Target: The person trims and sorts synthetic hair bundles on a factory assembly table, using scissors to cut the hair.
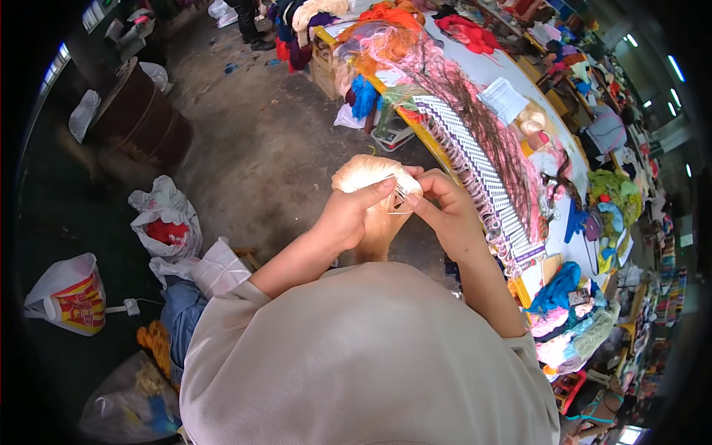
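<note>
Though bulky, yarn between hands

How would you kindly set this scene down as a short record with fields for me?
In hand: a bundle of cream yarn
Left hand: holds the yarn, thumb across its front
Right hand: fingers at the yarn's edge; exact grip unclear
Right side: a long table with a strip of printed labels, a sheet of paper and colourful yarn
Left side: a rusty brown barrel and several plastic bags
</note>
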Motion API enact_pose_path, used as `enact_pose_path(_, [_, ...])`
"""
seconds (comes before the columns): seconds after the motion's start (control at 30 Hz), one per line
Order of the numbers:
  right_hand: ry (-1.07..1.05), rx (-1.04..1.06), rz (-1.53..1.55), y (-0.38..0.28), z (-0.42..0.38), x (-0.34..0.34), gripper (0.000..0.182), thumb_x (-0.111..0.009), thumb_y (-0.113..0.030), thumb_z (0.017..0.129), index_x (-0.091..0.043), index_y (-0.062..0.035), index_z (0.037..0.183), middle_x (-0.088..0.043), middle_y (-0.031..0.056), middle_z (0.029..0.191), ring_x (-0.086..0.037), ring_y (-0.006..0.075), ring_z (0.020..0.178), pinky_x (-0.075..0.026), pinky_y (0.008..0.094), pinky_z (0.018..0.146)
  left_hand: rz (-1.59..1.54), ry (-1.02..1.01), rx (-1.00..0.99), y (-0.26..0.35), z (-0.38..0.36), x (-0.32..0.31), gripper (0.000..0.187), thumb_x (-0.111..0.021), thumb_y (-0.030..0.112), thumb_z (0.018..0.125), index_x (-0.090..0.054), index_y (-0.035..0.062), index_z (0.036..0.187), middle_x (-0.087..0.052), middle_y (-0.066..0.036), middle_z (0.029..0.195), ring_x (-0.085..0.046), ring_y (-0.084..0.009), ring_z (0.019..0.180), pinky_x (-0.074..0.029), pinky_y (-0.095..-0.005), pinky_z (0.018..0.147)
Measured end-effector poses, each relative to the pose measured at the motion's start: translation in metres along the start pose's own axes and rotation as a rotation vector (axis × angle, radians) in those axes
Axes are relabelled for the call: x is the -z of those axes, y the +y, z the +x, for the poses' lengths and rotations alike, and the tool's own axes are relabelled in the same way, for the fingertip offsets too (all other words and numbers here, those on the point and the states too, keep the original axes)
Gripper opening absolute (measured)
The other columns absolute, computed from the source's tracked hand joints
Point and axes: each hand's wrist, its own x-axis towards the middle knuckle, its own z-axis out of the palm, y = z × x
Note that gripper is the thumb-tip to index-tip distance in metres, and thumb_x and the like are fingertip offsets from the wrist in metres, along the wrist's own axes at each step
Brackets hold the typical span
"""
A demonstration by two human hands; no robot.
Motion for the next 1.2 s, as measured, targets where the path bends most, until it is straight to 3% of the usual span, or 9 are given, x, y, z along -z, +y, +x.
enact_pose_path(0.2, [-0.038, -0.003, -0.134, 0.003, -0.002, 0.004, 0.008, -0.066, -0.008, 0.089, -0.062, -0.0014, 0.093, -0.060, 0.0029, 0.097, -0.055, 0.0095, 0.092, -0.044, 0.0254, 0.079, 0.095, 0.063, -0.060, -0.005, -0.002, 0.002, 0.036, -0.067, 0.001, 0.086, -0.055, -0.0032, 0.120, -0.060, -0.016, 0.124, -0.060, -0.0228, 0.111, -0.050, -0.0353, 0.095])
enact_pose_path(0.37, [-0.025, -0.084, -0.020, 0.002, -0.003, -0.001, 0.009, -0.064, -0.010, 0.091, -0.062, -0.0012, 0.093, -0.061, 0.0024, 0.089, -0.056, 0.0083, 0.086, -0.044, 0.0249, 0.078, -0.029, 0.075, -0.039, -0.004, -0.004, 0.001, 0.041, -0.067, -0.004, 0.085, -0.052, -0.0020, 0.122, -0.054, -0.019, 0.130, -0.060, -0.0270, 0.110, -0.053, -0.0371, 0.091])
enact_pose_path(0.53, [-0.098, -0.104, 0.083, 0.005, -0.006, -0.008, 0.013, -0.061, -0.014, 0.095, -0.063, -0.0009, 0.097, -0.065, 0.0026, 0.091, -0.057, 0.0075, 0.085, -0.045, 0.0249, 0.077, -0.128, 0.001, -0.022, -0.001, -0.008, 0.005, 0.043, -0.066, 0.005, 0.088, -0.050, -0.0024, 0.127, -0.053, -0.021, 0.131, -0.060, -0.0284, 0.112, -0.053, -0.0394, 0.092])
enact_pose_path(0.63, [-0.144, -0.137, -0.064, -0.001, -0.006, -0.008, 0.015, -0.056, -0.013, 0.098, -0.063, -0.0014, 0.104, -0.062, -0.0019, 0.095, -0.054, 0.0053, 0.089, -0.043, 0.0221, 0.082, -0.096, -0.019, -0.070, -0.002, -0.006, 0.012, 0.047, -0.065, 0.011, 0.090, -0.047, -0.0044, 0.131, -0.055, -0.022, 0.129, -0.060, -0.0286, 0.113, -0.053, -0.0393, 0.093])
enact_pose_path(0.93, [-0.039, -0.125, -0.039, 0.006, -0.005, -0.016, 0.020, -0.052, -0.016, 0.101, -0.063, 0.0000, 0.106, -0.065, 0.0004, 0.099, -0.056, 0.0069, 0.091, -0.045, 0.0230, 0.082, -0.146, 0.005, -0.024, 0.004, -0.015, 0.009, 0.048, -0.063, 0.016, 0.092, -0.048, -0.0058, 0.132, -0.055, -0.021, 0.130, -0.056, -0.0275, 0.118, -0.045, -0.0404, 0.103])
enact_pose_path(1.03, [0.080, -0.059, -0.103, -0.004, -0.004, -0.023, 0.015, -0.058, -0.013, 0.097, -0.063, -0.0008, 0.103, -0.065, 0.0026, 0.096, -0.057, 0.0087, 0.086, -0.045, 0.0236, 0.080, -0.130, 0.026, -0.064, 0.003, -0.013, 0.008, 0.044, -0.063, 0.014, 0.092, -0.051, -0.0063, 0.129, -0.057, -0.020, 0.128, -0.057, -0.0262, 0.117, -0.045, -0.0376, 0.102])
enact_pose_path(1.1, [0.206, 0.280, -0.421, -0.014, -0.001, -0.025, 0.012, -0.064, -0.010, 0.090, -0.064, -0.0020, 0.099, -0.061, 0.0038, 0.091, -0.055, 0.0104, 0.077, -0.044, 0.0244, 0.075, -0.117, 0.008, -0.058, 0.003, -0.014, 0.007, 0.043, -0.064, 0.014, 0.091, -0.053, -0.0063, 0.128, -0.057, -0.019, 0.128, -0.057, -0.0254, 0.117, -0.045, -0.0371, 0.102])
enact_pose_path(1.13, [0.234, 0.311, -0.440, -0.014, 0.002, -0.025, 0.014, -0.069, -0.006, 0.083, -0.066, -0.0043, 0.097, -0.057, 0.0035, 0.090, -0.056, 0.0140, 0.071, -0.046, 0.0248, 0.066, -0.105, -0.011, -0.051, 0.003, -0.014, 0.007, 0.042, -0.064, 0.014, 0.091, -0.054, -0.0064, 0.126, -0.058, -0.019, 0.127, -0.057, -0.0245, 0.117, -0.044, -0.0365, 0.102])
enact_pose_path(1.2, [0.223, 0.254, -0.444, -0.015, 0.001, -0.029, 0.014, -0.069, -0.006, 0.083, -0.065, -0.0043, 0.096, -0.057, 0.0041, 0.088, -0.055, 0.0133, 0.071, -0.046, 0.0245, 0.065, -0.075, 0.016, -0.064, -0.005, -0.013, 0.010, 0.042, -0.065, 0.015, 0.091, -0.055, -0.0064, 0.125, -0.059, -0.018, 0.126, -0.057, -0.0241, 0.116, -0.044, -0.0365, 0.102])
